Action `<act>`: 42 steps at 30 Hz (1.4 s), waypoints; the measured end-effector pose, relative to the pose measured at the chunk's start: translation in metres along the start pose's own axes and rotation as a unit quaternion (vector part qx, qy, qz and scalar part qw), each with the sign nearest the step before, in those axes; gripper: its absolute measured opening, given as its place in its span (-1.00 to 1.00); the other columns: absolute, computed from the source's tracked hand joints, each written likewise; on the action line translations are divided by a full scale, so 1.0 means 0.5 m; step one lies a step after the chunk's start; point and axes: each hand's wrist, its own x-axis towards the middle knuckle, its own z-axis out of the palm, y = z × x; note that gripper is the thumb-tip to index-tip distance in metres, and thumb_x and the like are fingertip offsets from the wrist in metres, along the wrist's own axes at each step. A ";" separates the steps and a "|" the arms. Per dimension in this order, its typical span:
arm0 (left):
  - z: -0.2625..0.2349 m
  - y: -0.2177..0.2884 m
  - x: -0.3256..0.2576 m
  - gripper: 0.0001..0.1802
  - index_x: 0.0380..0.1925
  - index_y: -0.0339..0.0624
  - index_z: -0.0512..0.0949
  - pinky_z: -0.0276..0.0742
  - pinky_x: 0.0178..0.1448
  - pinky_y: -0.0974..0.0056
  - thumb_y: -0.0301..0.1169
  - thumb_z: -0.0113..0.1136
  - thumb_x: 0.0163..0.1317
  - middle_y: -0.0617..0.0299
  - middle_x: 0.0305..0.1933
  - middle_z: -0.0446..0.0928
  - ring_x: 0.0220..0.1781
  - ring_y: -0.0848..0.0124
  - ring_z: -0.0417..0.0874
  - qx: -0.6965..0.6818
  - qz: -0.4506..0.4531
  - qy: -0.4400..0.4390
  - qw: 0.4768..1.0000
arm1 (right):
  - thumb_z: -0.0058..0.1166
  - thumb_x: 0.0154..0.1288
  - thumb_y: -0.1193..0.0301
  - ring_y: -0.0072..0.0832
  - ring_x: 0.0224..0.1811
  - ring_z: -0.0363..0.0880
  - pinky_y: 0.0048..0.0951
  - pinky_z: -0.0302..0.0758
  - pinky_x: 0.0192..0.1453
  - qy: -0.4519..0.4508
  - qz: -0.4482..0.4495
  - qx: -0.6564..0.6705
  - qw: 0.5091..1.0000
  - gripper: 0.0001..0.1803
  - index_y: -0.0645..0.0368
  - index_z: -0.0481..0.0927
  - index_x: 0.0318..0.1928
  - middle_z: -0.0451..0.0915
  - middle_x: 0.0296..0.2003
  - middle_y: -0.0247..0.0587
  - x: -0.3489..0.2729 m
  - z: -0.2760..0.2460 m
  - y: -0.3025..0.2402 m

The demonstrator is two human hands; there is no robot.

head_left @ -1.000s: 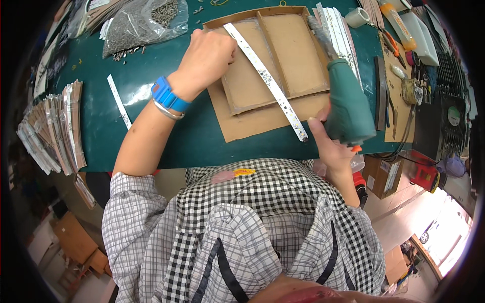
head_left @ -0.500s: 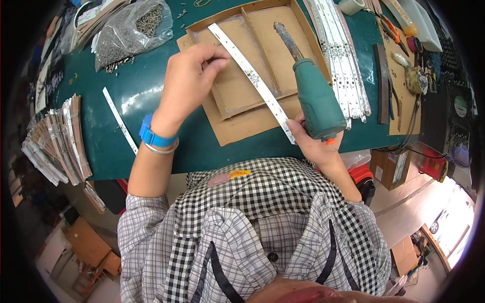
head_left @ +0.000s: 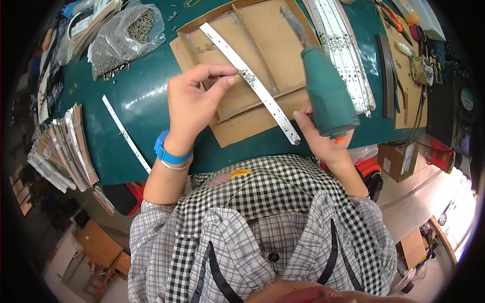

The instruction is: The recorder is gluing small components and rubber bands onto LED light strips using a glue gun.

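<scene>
A narrow white LED strip board [head_left: 265, 97] with small components lies slantwise over a shallow cardboard tray [head_left: 252, 106]. My left hand [head_left: 194, 98] is at its left edge near the middle, thumb and forefinger pinched on it. Close to the strip's near end, my right hand [head_left: 323, 139] has its thumb raised and apart from a fingertip, touching no part of the strip. A green-bodied tool [head_left: 331, 93] with a dark shaft [head_left: 294, 25] and an orange end, blurred, stands in front of this hand and hides most of its fingers. Whether anything supports the tool is out of sight.
More white strip boards [head_left: 339, 48] lie stacked to the tray's right. A plastic bag of screws [head_left: 129, 40] stands at the far left. Bundled strips [head_left: 63, 151] and one loose strip [head_left: 126, 134] lie on the left of the green table [head_left: 116, 166]. Pliers [head_left: 396, 22] lie far right.
My right thumb has come off the strip's near end. My left hand has moved nearer along the strip, its fingertips now at its edge. The green tool has shifted slightly right.
</scene>
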 end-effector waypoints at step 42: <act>0.025 0.040 -0.056 -0.86 -0.28 -0.38 0.64 0.64 -0.04 0.38 -0.64 0.33 0.13 0.12 -0.28 0.69 -0.23 0.44 0.71 -0.363 -0.143 -0.113 0.914 | 0.32 0.06 0.73 -0.45 -0.21 0.63 -0.49 0.61 -0.16 -0.009 0.071 0.225 0.972 -0.30 0.37 0.35 0.24 0.62 -0.21 -0.09 0.067 0.068 -0.082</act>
